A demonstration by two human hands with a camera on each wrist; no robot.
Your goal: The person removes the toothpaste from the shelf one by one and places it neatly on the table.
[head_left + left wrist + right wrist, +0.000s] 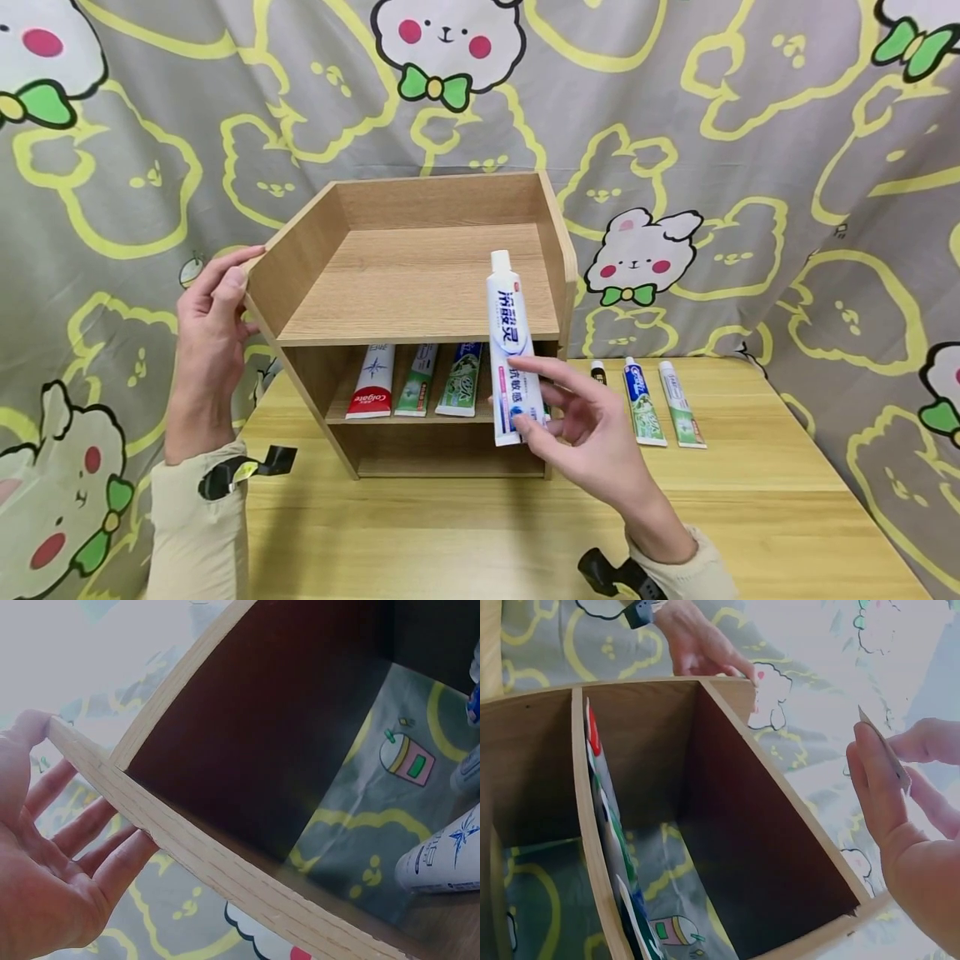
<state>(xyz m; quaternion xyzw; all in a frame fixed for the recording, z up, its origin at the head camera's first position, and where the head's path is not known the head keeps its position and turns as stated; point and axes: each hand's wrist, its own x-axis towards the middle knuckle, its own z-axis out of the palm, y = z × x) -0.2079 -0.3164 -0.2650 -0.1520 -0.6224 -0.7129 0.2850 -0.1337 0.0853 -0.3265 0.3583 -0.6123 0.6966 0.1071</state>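
Observation:
My right hand pinches a white and blue toothpaste tube by its lower part, between thumb and fingers. The tube stands nearly upright with its white cap on top, in front of the wooden shelf. In the right wrist view the same tube shows only as a thin edge between the fingers. My left hand grips the front edge of the shelf's left side panel. On the middle level lie a red and white Colgate tube, a green and white tube and a green-blue tube.
Right of the shelf, a green-blue tube and a white-green tube lie on the wooden table, with a black-topped tube partly hidden beside them. A patterned curtain hangs behind.

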